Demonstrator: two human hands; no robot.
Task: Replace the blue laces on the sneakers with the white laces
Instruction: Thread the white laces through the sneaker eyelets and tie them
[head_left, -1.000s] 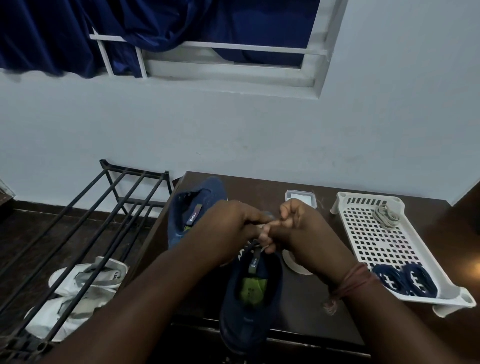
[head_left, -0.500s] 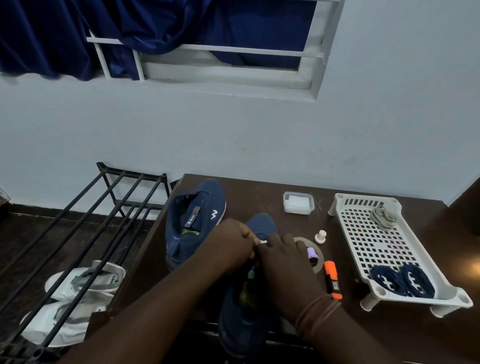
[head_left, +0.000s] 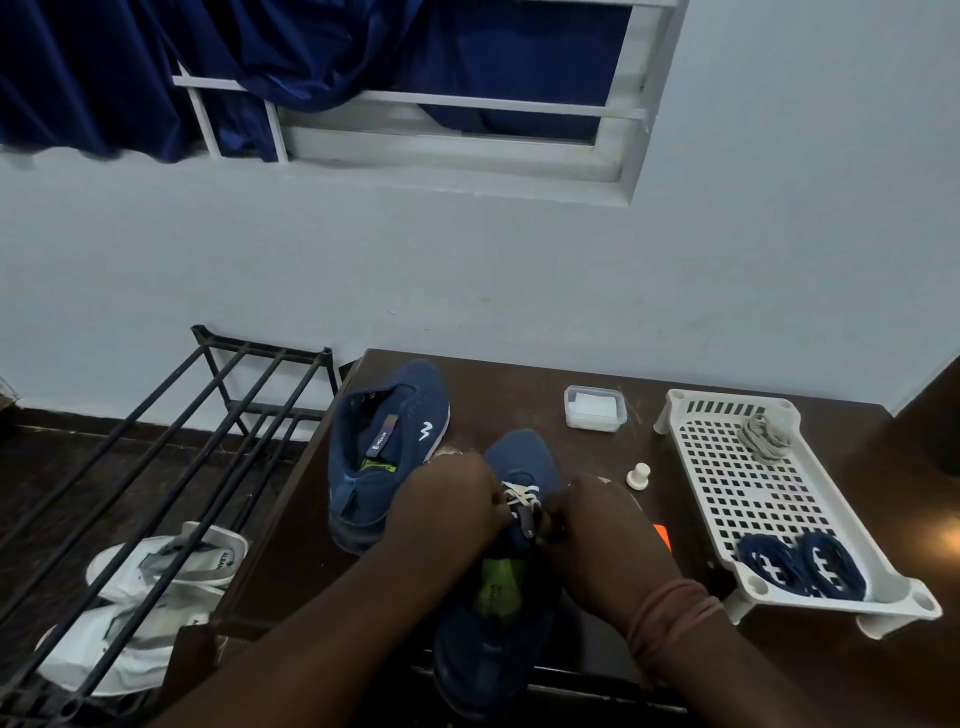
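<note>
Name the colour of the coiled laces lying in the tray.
Dark blue laces, at the white tray's near end; head view.

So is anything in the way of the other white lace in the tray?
Nothing visible covers the white lace; it lies open at the far end of the tray. Both hands, left and right, are busy at the near sneaker.

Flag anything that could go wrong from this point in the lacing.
The near sneaker overhangs the table front edge, so a hard tug on the white lace by the left hand or right hand might tip it off. The far sneaker shows no lace; the spare lace bundle lies across the table in the tray.
</note>
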